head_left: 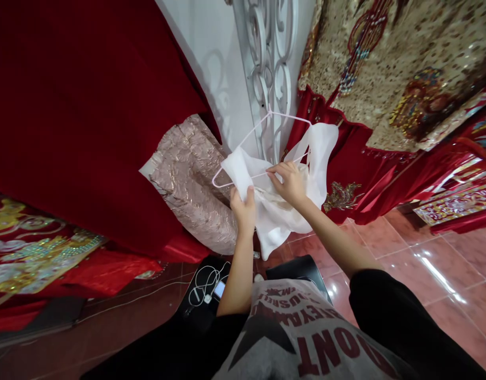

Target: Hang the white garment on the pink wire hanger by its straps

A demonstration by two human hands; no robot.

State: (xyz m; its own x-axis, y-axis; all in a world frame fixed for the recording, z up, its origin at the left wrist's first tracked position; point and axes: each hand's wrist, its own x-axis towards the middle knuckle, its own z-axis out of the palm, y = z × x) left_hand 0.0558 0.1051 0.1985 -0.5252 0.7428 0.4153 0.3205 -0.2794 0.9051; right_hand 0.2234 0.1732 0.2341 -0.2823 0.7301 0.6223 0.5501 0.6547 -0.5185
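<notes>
A sheer white garment is draped on a pale pink clothes hanger, whose top is in front of the white metal scrollwork. My left hand grips the garment's left part, thumb on the near side of the cloth. The fingers of my right hand are pinched together at the hanger's lower bar, over the middle of the garment. Whether they also catch some cloth cannot be made out. On the right, the garment's other side hangs over the hanger's arm.
Beside the hanger hangs a pink textured garment against a large red cloth. Gold beaded garments hang at the right. Below, a black seat holds a white cable and a small device. Reddish tiles cover the floor.
</notes>
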